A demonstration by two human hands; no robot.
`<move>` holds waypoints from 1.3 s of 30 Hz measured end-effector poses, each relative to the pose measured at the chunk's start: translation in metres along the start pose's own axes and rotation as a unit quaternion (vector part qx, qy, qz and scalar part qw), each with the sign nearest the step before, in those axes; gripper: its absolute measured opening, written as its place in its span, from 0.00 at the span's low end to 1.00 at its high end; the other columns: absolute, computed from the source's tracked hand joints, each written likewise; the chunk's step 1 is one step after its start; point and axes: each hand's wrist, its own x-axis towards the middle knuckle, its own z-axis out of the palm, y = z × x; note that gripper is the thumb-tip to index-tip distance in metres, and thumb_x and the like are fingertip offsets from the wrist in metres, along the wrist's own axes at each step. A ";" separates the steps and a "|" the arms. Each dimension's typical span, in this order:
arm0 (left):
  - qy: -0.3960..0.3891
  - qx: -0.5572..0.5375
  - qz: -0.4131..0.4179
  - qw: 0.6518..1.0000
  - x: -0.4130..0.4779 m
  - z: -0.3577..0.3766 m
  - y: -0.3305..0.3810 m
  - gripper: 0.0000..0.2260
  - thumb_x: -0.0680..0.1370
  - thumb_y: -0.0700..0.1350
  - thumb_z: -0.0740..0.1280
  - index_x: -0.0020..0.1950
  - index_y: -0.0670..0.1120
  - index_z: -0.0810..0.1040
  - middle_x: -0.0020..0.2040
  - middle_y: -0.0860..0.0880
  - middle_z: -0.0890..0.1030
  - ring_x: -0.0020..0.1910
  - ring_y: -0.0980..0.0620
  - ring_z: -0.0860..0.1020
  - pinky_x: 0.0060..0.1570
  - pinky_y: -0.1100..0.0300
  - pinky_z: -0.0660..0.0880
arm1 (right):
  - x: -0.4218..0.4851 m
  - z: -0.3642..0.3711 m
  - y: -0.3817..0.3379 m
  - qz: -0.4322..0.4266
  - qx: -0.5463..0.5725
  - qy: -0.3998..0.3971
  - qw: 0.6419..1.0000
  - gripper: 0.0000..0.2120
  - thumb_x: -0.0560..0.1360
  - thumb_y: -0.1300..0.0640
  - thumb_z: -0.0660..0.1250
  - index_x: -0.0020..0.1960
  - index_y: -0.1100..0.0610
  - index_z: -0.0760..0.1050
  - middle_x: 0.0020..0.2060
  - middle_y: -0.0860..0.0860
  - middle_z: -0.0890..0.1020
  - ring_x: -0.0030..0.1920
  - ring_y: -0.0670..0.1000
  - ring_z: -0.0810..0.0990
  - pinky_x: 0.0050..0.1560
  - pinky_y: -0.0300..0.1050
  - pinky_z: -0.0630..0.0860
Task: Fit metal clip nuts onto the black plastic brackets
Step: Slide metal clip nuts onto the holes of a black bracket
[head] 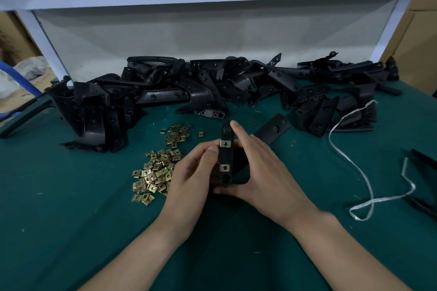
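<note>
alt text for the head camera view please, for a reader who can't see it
The left hand and right hand hold a black plastic bracket over a green table, with two brass-coloured clip nuts fitted on it. A loose pile of clip nuts lies to its left, a heap of black brackets behind, a white cord at right.

The left hand [189,172] and right hand [264,172] are bare. The left forearm [142,255] and right forearm [343,250] are bare too, as far as they show.
</note>
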 end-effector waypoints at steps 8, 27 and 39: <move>-0.001 -0.021 -0.008 1.000 -0.002 0.003 0.003 0.13 0.83 0.40 0.61 0.52 0.50 0.85 0.50 0.47 0.86 0.50 0.54 0.83 0.42 0.66 0.77 | 0.000 0.004 0.006 0.031 0.008 0.050 0.998 0.54 0.68 0.39 0.76 0.79 0.42 0.43 0.55 0.35 0.68 0.59 0.27 0.61 0.70 0.26 0.51; -0.017 0.020 -0.001 1.000 -0.003 0.006 0.002 0.10 0.82 0.47 0.63 0.49 0.48 0.83 0.47 0.49 0.84 0.47 0.54 0.81 0.43 0.66 0.76 | 0.001 0.000 -0.002 0.034 -0.007 0.053 0.998 0.50 0.68 0.36 0.71 0.80 0.48 0.47 0.58 0.44 0.75 0.59 0.28 0.60 0.68 0.22 0.46; 0.002 0.106 0.002 0.994 -0.003 0.006 0.004 0.10 0.81 0.47 0.67 0.41 0.46 0.78 0.34 0.54 0.75 0.35 0.58 0.73 0.36 0.66 0.71 | 0.001 -0.002 -0.001 0.048 0.002 0.019 0.999 0.50 0.67 0.34 0.69 0.79 0.44 0.44 0.60 0.44 0.75 0.62 0.40 0.64 0.65 0.19 0.45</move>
